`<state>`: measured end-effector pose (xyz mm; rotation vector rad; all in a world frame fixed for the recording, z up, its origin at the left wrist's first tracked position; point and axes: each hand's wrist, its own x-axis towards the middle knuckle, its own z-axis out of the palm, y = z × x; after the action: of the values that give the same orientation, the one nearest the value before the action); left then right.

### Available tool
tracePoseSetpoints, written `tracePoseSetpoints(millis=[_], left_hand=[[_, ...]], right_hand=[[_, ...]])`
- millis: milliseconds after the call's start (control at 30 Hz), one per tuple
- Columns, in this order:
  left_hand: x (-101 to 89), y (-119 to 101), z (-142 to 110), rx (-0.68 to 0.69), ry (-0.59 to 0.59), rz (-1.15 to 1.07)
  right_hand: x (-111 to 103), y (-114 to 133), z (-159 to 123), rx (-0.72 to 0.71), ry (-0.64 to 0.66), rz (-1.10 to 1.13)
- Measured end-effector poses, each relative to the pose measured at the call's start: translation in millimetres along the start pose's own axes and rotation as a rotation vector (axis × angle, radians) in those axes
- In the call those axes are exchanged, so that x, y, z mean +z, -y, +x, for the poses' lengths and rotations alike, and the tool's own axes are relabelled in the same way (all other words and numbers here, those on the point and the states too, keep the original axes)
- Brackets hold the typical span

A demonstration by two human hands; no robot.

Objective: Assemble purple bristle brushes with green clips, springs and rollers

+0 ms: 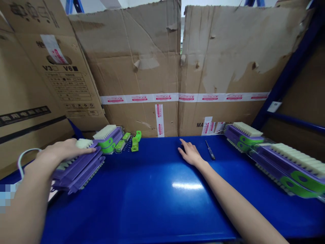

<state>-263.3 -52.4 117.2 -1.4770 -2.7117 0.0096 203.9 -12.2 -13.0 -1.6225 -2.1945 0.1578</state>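
Note:
At the left, my left hand [62, 150] is wrapped over the top of a purple brush [78, 166] with cream bristles, its thumb along the purple body. This brush is stacked on another purple piece with bristles facing down; my other left fingers are hidden behind. My right hand [190, 153] lies on the blue table [142, 200] with fingers spread, holding nothing. A thin screwdriver [210, 150] lies just right of it.
Another purple-and-green brush pair [109, 139] stands behind the left stack, beside green plastic parts [135, 141] and small springs [128, 143]. More brush pairs [289, 166] line the right side. Cardboard panels [142, 74] wall the back; a blue metal post [284, 78] rises at right.

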Motion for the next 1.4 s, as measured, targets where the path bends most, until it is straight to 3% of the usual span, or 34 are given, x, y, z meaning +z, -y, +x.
tracePoseSetpoints(millis=[100, 233, 333, 467, 667, 800, 1000, 1200, 1400], left_hand=[[-19.3, -9, -13, 0.001, -0.011, 0.073], [-41.3, -39, -48, 0.013, -0.072, 0.095], [-43.2, -71, -74, 0.151, -0.095, 0.067], [-28.4, -118, -98, 0.408, -0.141, -0.032], [2.4, -186, -113, 0.609, -0.067, -0.123], [18.7, -218, -112, 0.734, 0.0, -0.113], [39.0, -244, -103, 0.823, 0.045, -0.113], [54.5, -263, -103, 0.974, 0.089, -0.25], [62.6, -277, -105, 1.085, 0.013, -0.324]], right_hand=[[0, 0, 0, 0.001, 0.0, -0.003], [-1, 1, 0, 0.002, 0.003, -0.004], [-2, 2, 0, -0.001, 0.006, -0.012], [-2, 1, 0, -0.007, 0.002, -0.017], [-1, 1, 0, 0.013, 0.008, -0.006], [-2, 2, -1, 0.011, 0.008, -0.003], [-2, 2, 0, 0.009, 0.008, -0.029], [0, 1, 1, 0.011, 0.005, -0.02], [-1, -5, 3, 0.074, -0.115, 0.242]])
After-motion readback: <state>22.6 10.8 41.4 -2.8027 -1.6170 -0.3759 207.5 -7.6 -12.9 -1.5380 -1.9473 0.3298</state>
